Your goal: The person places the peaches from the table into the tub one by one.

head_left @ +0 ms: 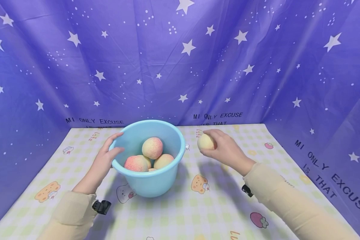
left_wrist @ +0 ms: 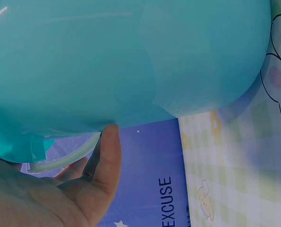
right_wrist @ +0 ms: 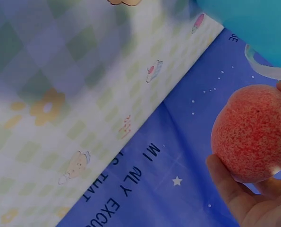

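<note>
A light blue bucket stands left of centre on the table, its mouth facing up and toward me. Several pink-and-cream peaches lie inside, one peach on top of the others. My left hand grips the bucket's left rim, with the thumb over the edge; in the left wrist view, fingers touch its outer wall. To the right of the bucket, my right hand holds another peach above the table. That peach shows its speckled red side in the right wrist view, between thumb and fingers.
A checked tablecloth with cartoon prints covers the table. Purple star-patterned curtains hang behind and on both sides. The bucket's pale handle shows in the left wrist view. Black wrist cameras sit at both cuffs.
</note>
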{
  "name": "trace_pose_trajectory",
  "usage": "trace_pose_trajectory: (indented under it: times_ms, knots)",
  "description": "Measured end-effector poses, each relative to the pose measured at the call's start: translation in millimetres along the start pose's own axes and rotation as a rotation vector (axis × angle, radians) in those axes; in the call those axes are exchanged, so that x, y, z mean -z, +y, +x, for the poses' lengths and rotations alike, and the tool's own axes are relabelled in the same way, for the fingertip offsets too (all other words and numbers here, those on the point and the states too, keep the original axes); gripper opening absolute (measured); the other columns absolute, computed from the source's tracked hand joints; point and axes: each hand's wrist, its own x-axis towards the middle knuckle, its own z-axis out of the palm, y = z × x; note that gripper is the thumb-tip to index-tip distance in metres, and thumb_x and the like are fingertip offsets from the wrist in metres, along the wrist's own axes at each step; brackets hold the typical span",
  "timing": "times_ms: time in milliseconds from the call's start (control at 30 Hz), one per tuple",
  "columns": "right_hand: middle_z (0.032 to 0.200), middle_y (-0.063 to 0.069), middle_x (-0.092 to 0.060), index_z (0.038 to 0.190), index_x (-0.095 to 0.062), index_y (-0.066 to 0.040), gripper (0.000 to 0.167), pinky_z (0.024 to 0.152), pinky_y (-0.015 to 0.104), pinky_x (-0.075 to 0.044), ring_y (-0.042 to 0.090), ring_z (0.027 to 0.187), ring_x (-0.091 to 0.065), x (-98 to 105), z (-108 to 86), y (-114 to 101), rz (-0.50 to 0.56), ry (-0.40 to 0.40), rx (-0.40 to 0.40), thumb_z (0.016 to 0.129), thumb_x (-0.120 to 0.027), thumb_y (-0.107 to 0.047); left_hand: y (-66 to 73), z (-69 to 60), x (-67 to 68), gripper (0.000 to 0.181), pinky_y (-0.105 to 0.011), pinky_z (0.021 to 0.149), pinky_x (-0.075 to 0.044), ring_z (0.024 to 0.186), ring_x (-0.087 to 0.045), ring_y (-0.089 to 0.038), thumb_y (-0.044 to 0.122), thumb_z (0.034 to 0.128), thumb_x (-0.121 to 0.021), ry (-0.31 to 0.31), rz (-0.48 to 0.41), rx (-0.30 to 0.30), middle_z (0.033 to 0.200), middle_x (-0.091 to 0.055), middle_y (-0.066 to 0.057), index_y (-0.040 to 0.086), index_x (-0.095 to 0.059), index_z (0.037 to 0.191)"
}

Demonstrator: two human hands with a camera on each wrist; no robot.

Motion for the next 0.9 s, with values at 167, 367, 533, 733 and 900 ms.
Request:
trace_pose_trajectory:
  times_ms: [167, 367, 533, 733, 900]
  knots:
    - [0.140, 0.016, -0.056, 0.139, -0.053, -0.007, 0.069, 0.098, 0.052, -0.049, 0.036, 0.124, -0.056, 4.2, 0.3, -3.2, -0.001, 0.008, -0.002, 0.081, -0.078, -0.033, 0.0, -0.3, 0.1, 0.062, -0.042, 0.094, -0.046, 0.137, -0.040, -0.040, 0.022, 0.0987, -0.047, 0.001, -0.002, 0.001, 0.165, -0.018, -0.013, 0.026, -0.025, 0.157]
    - [0.142, 0.015, -0.055, 0.140, -0.052, -0.007, 0.069, 0.095, 0.051, -0.050, 0.035, 0.121, -0.058, 9.3, 1.6, -7.0, 0.007, 0.017, 0.009, 0.081, -0.078, -0.033, -0.4, -0.1, -0.2, 0.062, -0.044, 0.096, -0.045, 0.138, -0.039, -0.040, 0.022, 0.0989, -0.047, -0.002, 0.001, 0.005, 0.166, -0.017, -0.012, 0.026, -0.025, 0.157]
    - [0.139, 0.015, -0.057, 0.140, -0.053, -0.007, 0.069, 0.091, 0.050, -0.052, 0.034, 0.116, -0.060, 12.9, 3.2, -9.4, 0.003, 0.028, 0.024, 0.081, -0.078, -0.033, -1.0, 0.2, 0.0, 0.062, -0.044, 0.096, -0.045, 0.138, -0.039, -0.040, 0.023, 0.0989, -0.047, -0.001, 0.004, 0.006, 0.166, -0.017, -0.012, 0.027, -0.025, 0.157]
    - [0.138, 0.015, -0.057, 0.139, -0.053, -0.007, 0.067, 0.090, 0.050, -0.052, 0.035, 0.115, -0.060, 18.6, 7.1, -12.3, 0.013, 0.052, 0.039, 0.081, -0.078, -0.031, -1.1, 0.2, 0.0, 0.063, -0.042, 0.093, -0.046, 0.136, -0.041, -0.040, 0.023, 0.0989, -0.047, 0.001, 0.008, 0.005, 0.165, -0.017, -0.012, 0.027, -0.025, 0.157]
    - [0.138, 0.016, -0.057, 0.139, -0.054, -0.009, 0.066, 0.088, 0.050, -0.053, 0.034, 0.112, -0.060, 23.9, 10.5, -15.7, 0.028, 0.068, 0.036, 0.081, -0.079, -0.031, -1.1, 0.2, -0.1, 0.063, -0.038, 0.090, -0.047, 0.135, -0.041, -0.040, 0.024, 0.0988, -0.047, 0.000, 0.011, 0.007, 0.165, -0.017, -0.012, 0.028, -0.024, 0.157]
